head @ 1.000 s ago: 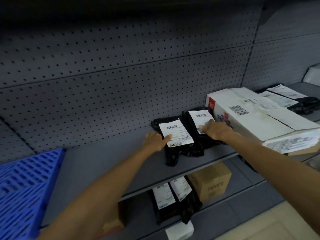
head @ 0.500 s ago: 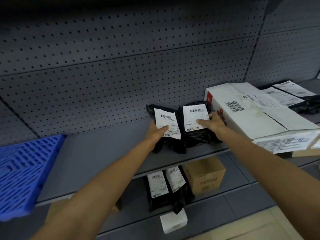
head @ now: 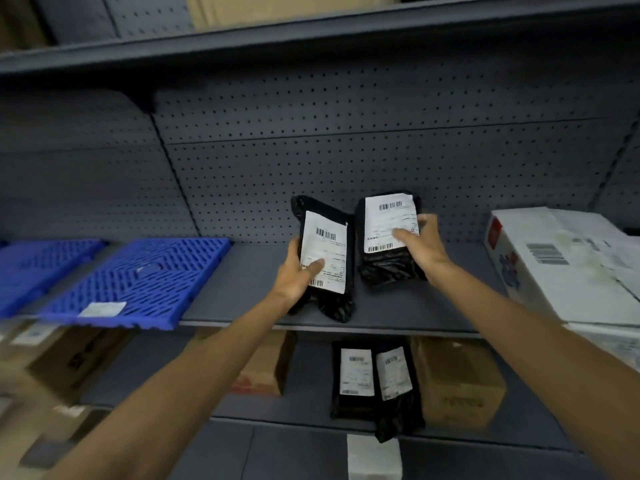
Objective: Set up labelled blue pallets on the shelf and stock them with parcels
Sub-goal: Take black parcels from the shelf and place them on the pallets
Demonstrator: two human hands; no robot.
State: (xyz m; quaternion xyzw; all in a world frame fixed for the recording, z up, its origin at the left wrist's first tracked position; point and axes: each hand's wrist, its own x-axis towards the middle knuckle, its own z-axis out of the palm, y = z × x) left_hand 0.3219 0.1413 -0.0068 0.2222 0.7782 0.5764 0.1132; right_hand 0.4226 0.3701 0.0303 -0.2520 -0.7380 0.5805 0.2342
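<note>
left hand (head: pixel 297 276) clamps left bag (head: pixel 323 258), right hand (head: pixel 420 244) clamps right bag (head: pixel 389 237), both raised over shelf (head: pixel 398 308). soft, light, slick poly; grip mid-sides. pallet (head: pixel 138 280) left.

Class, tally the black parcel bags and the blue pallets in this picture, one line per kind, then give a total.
Black bags: 4
Blue pallets: 2
Total: 6
</note>
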